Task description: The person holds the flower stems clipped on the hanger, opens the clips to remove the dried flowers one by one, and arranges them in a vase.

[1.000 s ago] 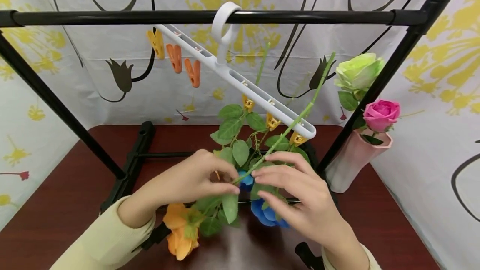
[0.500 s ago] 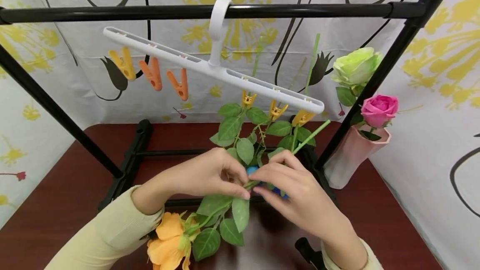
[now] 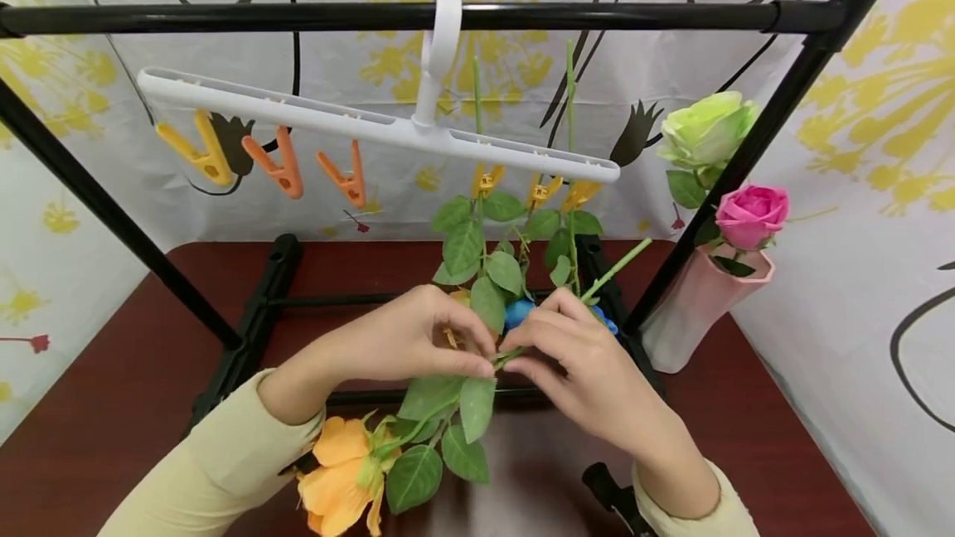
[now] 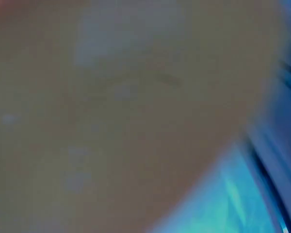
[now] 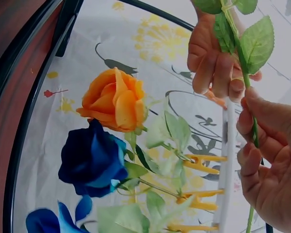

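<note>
An artificial orange flower (image 3: 339, 479) on a leafy green stem lies across both hands, its head toward the lower left. My left hand (image 3: 410, 336) pinches the stem by the leaves (image 3: 477, 408). Close beside it, my right hand (image 3: 589, 363) also pinches the stem (image 5: 248, 80), whose bare end points up and right. Behind the hands, a white clip hanger (image 3: 373, 121) holds an orange rose (image 5: 114, 99) and blue roses (image 5: 94, 158) upside down in yellow clips (image 3: 487, 181). The left wrist view is too blurred to read.
The hanger hooks over a black rack's bar (image 3: 261, 19). Its left half bears a yellow clip (image 3: 201, 152) and orange clips (image 3: 279, 164) without flowers. At right, a pink vase (image 3: 705, 305) holds a green rose (image 3: 709, 129) and a pink rose (image 3: 753, 216). The tabletop (image 3: 776, 437) is dark red.
The held stem's bare end has swung down from high at the right. The hanger has turned on the bar, its left end moving left and down. Both hands still hold the stem.
</note>
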A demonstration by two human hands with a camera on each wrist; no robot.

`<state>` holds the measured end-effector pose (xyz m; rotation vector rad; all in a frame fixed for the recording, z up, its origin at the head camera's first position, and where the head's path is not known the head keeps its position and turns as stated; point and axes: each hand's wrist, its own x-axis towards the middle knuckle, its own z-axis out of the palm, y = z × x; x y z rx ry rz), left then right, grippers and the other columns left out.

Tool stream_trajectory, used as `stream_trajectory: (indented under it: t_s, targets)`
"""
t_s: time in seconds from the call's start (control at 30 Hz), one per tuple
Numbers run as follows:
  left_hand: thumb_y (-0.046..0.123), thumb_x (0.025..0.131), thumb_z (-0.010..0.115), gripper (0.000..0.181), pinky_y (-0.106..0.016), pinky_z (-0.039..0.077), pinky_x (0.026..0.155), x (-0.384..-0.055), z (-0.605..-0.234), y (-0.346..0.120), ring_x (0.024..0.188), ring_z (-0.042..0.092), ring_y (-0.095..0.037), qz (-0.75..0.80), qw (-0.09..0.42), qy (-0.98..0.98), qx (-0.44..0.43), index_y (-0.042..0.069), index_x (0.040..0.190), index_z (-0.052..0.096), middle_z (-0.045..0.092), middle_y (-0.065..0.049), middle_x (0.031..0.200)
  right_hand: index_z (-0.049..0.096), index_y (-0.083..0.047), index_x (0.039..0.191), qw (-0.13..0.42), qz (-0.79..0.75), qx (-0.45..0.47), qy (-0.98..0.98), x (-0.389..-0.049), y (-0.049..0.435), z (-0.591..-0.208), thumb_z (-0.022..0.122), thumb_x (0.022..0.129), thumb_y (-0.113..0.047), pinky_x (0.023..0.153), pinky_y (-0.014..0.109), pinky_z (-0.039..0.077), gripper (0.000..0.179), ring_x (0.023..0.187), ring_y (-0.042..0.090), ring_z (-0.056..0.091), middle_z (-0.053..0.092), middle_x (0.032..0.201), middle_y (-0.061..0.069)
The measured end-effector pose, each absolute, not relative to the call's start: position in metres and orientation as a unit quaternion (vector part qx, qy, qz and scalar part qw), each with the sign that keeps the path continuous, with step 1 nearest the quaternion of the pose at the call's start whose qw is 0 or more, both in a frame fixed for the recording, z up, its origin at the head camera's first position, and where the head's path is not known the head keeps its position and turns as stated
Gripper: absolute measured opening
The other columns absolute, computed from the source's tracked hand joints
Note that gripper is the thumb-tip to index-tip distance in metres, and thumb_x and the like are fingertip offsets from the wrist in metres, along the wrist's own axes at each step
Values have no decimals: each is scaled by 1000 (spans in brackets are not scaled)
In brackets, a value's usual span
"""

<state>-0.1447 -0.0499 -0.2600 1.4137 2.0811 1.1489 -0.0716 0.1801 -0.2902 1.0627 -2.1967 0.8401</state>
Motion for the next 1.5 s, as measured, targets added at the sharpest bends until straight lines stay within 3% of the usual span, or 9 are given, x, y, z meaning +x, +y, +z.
stream_trajectory:
  t_s: [0.23,0.43,0.6,0.8,1.03,1.2,1.3,1.43,1.5]
  targets:
    - [18,95,68,16,-29,56,66,-148,-245,-68,76,68,-11,452,24,803,386,13,109,75,76,-1,99,66,-12,92,309,311,355,-826,-72,189,-284,55,100,-32,70,16,38,24,82,8,46,64,86,-5]
    - [22,99,64,27,-35,56,79,-162,-251,-64,103,67,-19,482,-71,830,273,13,124,68,71,-4,117,63,-7,92,341,326,329,-818,-68,202,-278,52,102,-31,63,16,33,28,74,6,40,61,84,1]
    - [17,95,67,30,-32,48,80,-175,-261,-48,106,58,-25,526,-144,811,211,9,124,65,65,-10,117,70,-5,97,387,325,301,-809,-66,212,-270,54,101,-30,65,17,34,30,76,7,44,65,83,2]
    - [13,90,73,40,-36,39,91,-203,-267,-28,105,49,-34,567,-247,753,225,-3,123,56,54,-21,114,74,-6,95,419,335,246,-807,-64,222,-266,67,93,-10,68,15,36,8,78,5,48,66,81,1]
    - [-3,89,67,34,-18,52,79,-226,-272,-18,88,64,-5,648,-178,689,271,-8,122,61,66,-20,109,73,0,96,432,370,170,-805,-60,229,-265,71,81,14,75,9,46,21,82,-7,61,70,84,3]
    - [-1,88,63,8,-21,42,60,-224,-275,-18,60,48,-4,561,-229,729,317,-7,84,65,60,-20,69,72,4,97,447,400,147,-787,-62,233,-265,68,86,11,63,12,38,13,70,-4,52,66,89,-20]
    - [9,92,66,12,-29,46,74,-220,-274,-16,69,53,-12,539,-204,763,293,0,86,68,63,-17,74,68,9,97,448,419,142,-777,-63,237,-266,65,89,11,58,12,36,9,66,-2,48,63,89,-23]
    - [11,91,71,27,-44,49,96,-215,-272,-14,104,63,-26,591,-119,755,259,3,117,71,72,-17,110,63,13,99,430,425,163,-780,-64,243,-265,59,92,12,65,10,44,8,74,-4,57,64,92,-24]
    - [10,91,70,30,-41,52,87,-214,-271,-14,108,63,-26,592,-102,759,251,4,120,70,71,-15,115,61,14,101,411,427,186,-784,-64,245,-264,57,94,12,73,9,48,8,84,-5,64,67,98,-23]
